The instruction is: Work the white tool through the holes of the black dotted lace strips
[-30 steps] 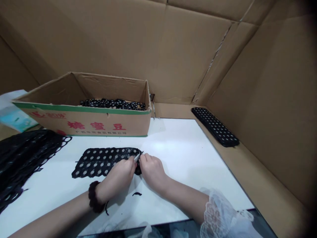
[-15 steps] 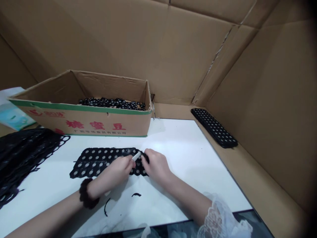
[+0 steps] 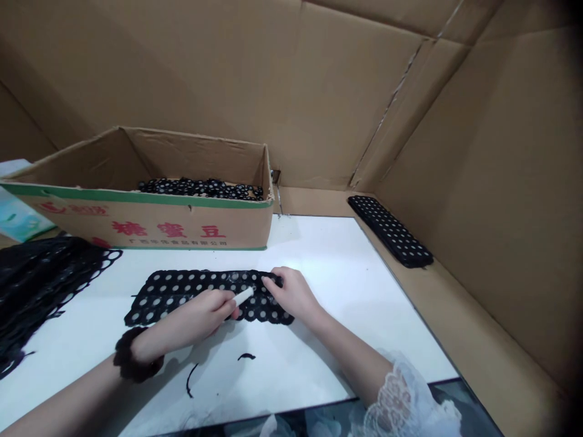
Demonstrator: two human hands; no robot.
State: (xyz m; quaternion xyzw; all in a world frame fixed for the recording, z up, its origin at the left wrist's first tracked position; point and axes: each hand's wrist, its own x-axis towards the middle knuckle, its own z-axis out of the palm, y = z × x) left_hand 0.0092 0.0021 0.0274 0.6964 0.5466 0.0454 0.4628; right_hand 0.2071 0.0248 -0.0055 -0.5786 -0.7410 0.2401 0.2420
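Note:
A black sheet with rows of pale round dots (image 3: 157,297) lies flat on the white tabletop in front of me. My left hand (image 3: 212,309) is closed round a short white pen-like stick (image 3: 243,296), whose tip points right and rests over the sheet. At the sheet's upper right corner, my right hand (image 3: 291,294) pinches the edge between thumb and fingers. A dark fuzzy band (image 3: 136,355) circles my left wrist. Two thin black scraps, one a curved strip (image 3: 190,381) and the other a short piece (image 3: 246,356), lie nearer to me.
Behind the sheet stands an open cardboard box (image 3: 150,221) holding many small black dotted pieces (image 3: 204,189). A heap of black perforated sheets (image 3: 50,279) lies at the left. A stack of dotted black strips (image 3: 389,230) sits on the cardboard at right. Cardboard walls rise behind and right.
My left hand has drawn slightly back with the white stick. The sheet's right end, bunched under my right hand before, now lies flatter and shows more. The view has shifted a little.

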